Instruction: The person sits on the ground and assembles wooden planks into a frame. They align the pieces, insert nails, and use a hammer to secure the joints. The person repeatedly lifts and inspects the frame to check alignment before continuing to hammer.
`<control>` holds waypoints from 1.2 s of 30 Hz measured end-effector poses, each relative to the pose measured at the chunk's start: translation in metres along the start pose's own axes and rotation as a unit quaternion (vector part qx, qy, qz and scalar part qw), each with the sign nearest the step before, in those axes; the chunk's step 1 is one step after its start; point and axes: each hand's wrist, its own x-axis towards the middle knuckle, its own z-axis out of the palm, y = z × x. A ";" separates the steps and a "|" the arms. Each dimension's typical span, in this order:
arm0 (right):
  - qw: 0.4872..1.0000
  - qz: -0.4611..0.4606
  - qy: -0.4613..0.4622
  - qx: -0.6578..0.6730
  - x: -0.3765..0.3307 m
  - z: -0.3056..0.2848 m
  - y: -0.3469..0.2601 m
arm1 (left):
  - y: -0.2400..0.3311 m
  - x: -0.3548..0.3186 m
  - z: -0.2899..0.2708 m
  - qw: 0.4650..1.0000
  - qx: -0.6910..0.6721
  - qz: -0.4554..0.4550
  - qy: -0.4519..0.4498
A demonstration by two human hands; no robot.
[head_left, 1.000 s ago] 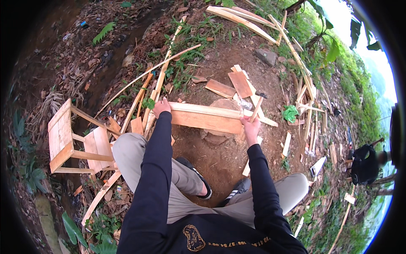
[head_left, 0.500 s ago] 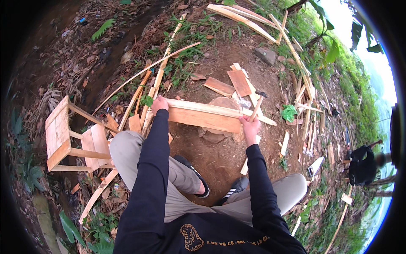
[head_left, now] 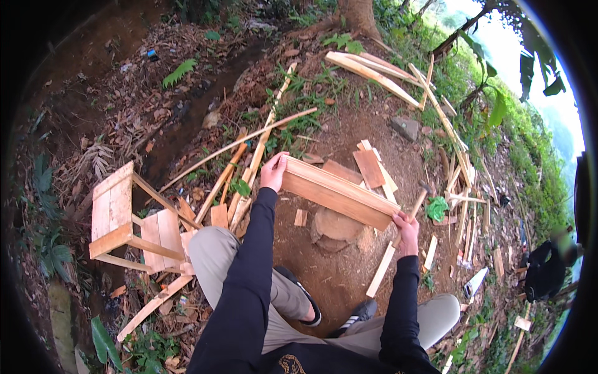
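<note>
My left hand (head_left: pixel 273 171) is closed on the left end of a long wooden board assembly (head_left: pixel 336 196), with a narrow strip along its far edge. My right hand (head_left: pixel 407 233) grips the opposite end and also holds a hammer (head_left: pixel 418 204) by its wooden handle, the head pointing away from me. The boards are tilted, the right end nearer to me, and hang above a round tree stump (head_left: pixel 336 229), partly covering it. Just beyond lie loose short boards (head_left: pixel 370 168). Whether the boards touch the stump I cannot tell.
A small raw-wood chair (head_left: pixel 112 206) stands at the left. Long wood strips (head_left: pixel 252 162) lie beyond my left arm; more planks (head_left: pixel 374 78) lie far off. A handsaw (head_left: pixel 476 282), a green plastic bag (head_left: pixel 437 208) and offcuts are at the right. Another person (head_left: pixel 548 268) is at the far right.
The boards have swung from nearly level to a slant, their right end coming nearer to me, and have shifted off the near part of the stump. Both hands keep hold. The view has also shifted.
</note>
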 end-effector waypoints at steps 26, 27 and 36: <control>0.974 -0.138 -0.064 0.168 -0.069 0.017 -0.140 | 0.247 -0.032 -0.015 0.979 -0.004 0.184 -0.084; 0.971 -0.145 -0.074 0.175 -0.069 0.018 -0.142 | 0.248 -0.033 -0.020 0.979 0.004 0.188 -0.073; 0.970 -0.193 -0.049 0.140 -0.094 0.019 -0.177 | 0.248 -0.032 -0.020 0.980 0.007 0.194 -0.045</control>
